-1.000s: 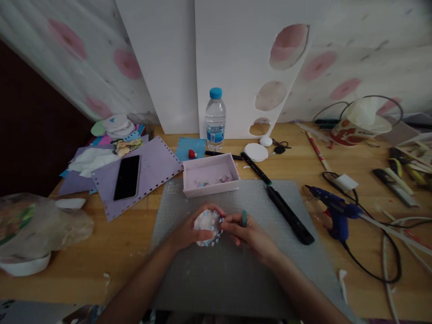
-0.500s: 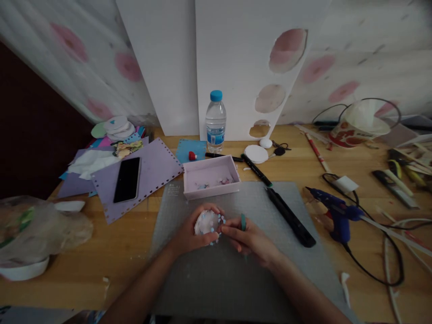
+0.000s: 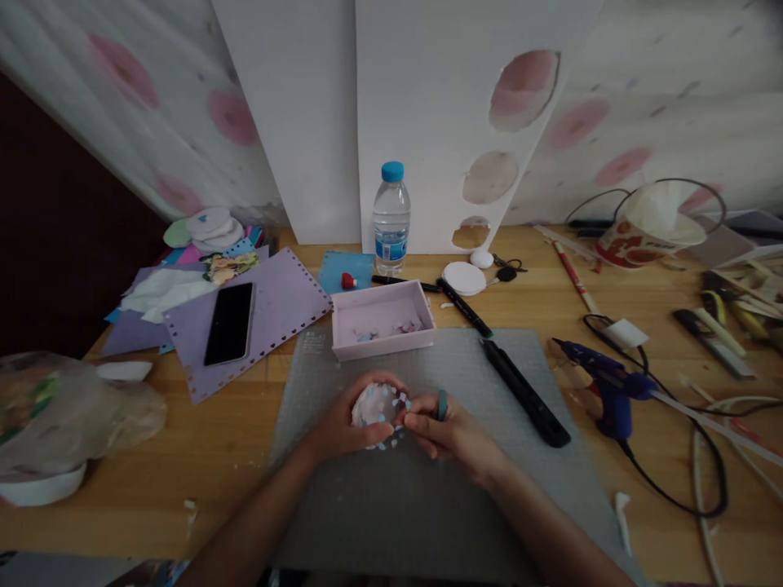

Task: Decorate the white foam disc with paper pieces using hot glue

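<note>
My left hand point(image 3: 351, 416) is wrapped round a small white round piece point(image 3: 374, 403) with pale blue and whitish bits stuck about it. Its thumb lies along the near edge. At the piece's right edge, my right hand point(image 3: 444, 424) holds its thumb and forefinger in a pinch, and whatever is between them is too small to make out. A teal ring point(image 3: 442, 404) sits on a finger of that hand. Both hands are over the grey cutting mat point(image 3: 360, 505). Just beyond them stands a pale pink open box point(image 3: 382, 349) with small coloured bits inside.
Right of my hands lie a black utility knife point(image 3: 526, 395) and a blue glue gun point(image 3: 615, 383) with its cord. A water bottle point(image 3: 391, 220) stands behind the box, near a marker point(image 3: 465, 308). Purple paper point(image 3: 281, 297) and a phone point(image 3: 229, 324) lie left.
My right fingertips have shifted very slightly against the piece's right edge. My left hand still holds the round piece in nearly the same place.
</note>
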Tool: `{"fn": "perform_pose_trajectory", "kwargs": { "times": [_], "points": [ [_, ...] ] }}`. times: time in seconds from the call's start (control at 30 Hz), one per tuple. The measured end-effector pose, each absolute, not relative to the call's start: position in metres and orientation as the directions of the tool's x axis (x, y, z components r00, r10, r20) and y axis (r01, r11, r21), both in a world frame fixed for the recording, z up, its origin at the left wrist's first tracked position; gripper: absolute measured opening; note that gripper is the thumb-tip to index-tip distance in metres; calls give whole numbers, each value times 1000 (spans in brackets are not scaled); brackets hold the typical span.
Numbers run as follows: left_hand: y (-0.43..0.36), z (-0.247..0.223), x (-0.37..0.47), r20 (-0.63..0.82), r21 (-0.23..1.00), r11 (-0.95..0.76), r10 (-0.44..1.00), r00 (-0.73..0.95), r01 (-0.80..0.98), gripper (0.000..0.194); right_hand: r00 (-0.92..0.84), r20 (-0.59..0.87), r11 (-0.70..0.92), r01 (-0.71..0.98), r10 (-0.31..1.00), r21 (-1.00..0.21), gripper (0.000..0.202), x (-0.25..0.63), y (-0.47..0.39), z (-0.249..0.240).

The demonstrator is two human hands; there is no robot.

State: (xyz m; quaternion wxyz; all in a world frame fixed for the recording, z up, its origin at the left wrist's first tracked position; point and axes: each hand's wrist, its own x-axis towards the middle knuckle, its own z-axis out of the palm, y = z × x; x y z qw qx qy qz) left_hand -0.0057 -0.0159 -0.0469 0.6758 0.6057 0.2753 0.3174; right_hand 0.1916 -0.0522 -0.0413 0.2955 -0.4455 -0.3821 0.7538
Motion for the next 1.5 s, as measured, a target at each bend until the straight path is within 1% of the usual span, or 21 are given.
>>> {"fn": "perform_pose_trajectory", "kwargs": {
  "times": [0.07,0.13,0.2,0.23,0.27,0.33,0.37,0.47,0.6,0.73,0.9,1.03,1.2,1.33,1.4,1.5],
  "points": [
    [-16,-47,-6,49,993,31,777,627,-116,45,-386,-405,-465,-74,829,-882,40,190,-51,-40],
    [-15,-47,-6,94,992,-29,801,591,-119,43,-276,-323,-346,-38,905,-937,39,190,-50,-38],
    [-15,-47,-5,134,990,-90,823,552,-106,42,-126,-196,-190,63,972,-980,33,190,-51,-37],
    [-15,-47,-5,144,989,-109,831,537,-97,42,-82,-113,-101,139,990,-985,29,191,-52,-37],
    [-14,-47,-5,144,989,-115,837,527,-88,42,-76,-26,-9,223,997,-975,24,191,-54,-38],
    [-15,-47,-4,133,991,-108,841,524,-78,42,-158,124,173,350,980,-920,19,192,-59,-39],
    [-15,-48,-3,133,991,-108,841,525,-77,42,-223,179,255,383,958,-888,18,192,-61,-39],
    [-17,-48,-1,145,989,-138,834,532,-53,43,-345,279,414,424,896,-805,21,189,-65,-40],
    [-17,-50,-1,144,988,-153,837,528,-27,45,-352,342,478,450,871,-754,20,184,-64,-39],
    [-15,-53,-1,129,991,-100,857,499,-84,51,-352,373,505,456,858,-733,16,185,-63,-39],
    [-13,-53,1,128,984,-59,892,434,-169,46,-462,393,601,507,795,-618,23,190,-64,-44],
    [-14,-53,1,69,979,18,906,418,-202,42,-527,414,664,492,742,-563,31,193,-64,-50],
    [-14,-54,3,18,931,128,920,391,-342,37,-576,413,703,494,706,-513,31,193,-64,-50],
    [-13,-53,4,-4,892,168,932,364,-420,36,-608,427,741,502,669,-446,32,191,-63,-47],
    [-13,-53,4,-9,888,177,929,371,-423,35,-611,417,738,508,673,-445,32,191,-62,-46],
    [-14,-53,2,11,910,180,890,455,-373,38,-586,429,726,525,687,-445,32,192,-62,-47]
  ]
}}
